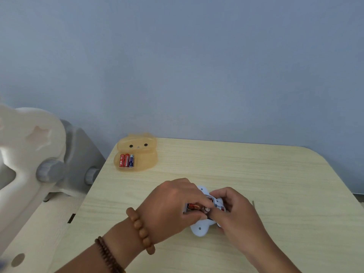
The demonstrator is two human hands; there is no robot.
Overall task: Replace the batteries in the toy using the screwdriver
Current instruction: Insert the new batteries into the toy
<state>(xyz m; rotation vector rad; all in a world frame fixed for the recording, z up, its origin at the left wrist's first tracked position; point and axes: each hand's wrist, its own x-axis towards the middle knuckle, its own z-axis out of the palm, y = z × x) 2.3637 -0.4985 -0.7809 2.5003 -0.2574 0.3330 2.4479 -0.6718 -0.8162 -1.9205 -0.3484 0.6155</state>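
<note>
Pale wood desk (256, 174) carries the white toy (200, 229), belly up. On it, the left hand (173, 209) pinches a battery (194, 206) lying crosswise in the open bay; the right hand (234, 211) clasps the toy's right side. Far beyond the toy, an amber tray (145, 162) holds three batteries (126, 160).

Pretty soft, even daylight, barely any shadows on the table (236, 164). Slightly blurry overall, with wide-angle bending near the edges.

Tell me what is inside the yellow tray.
Three batteries lie side by side in the yellow tray: two red, one blue and white. Nothing else shows inside it.
</note>
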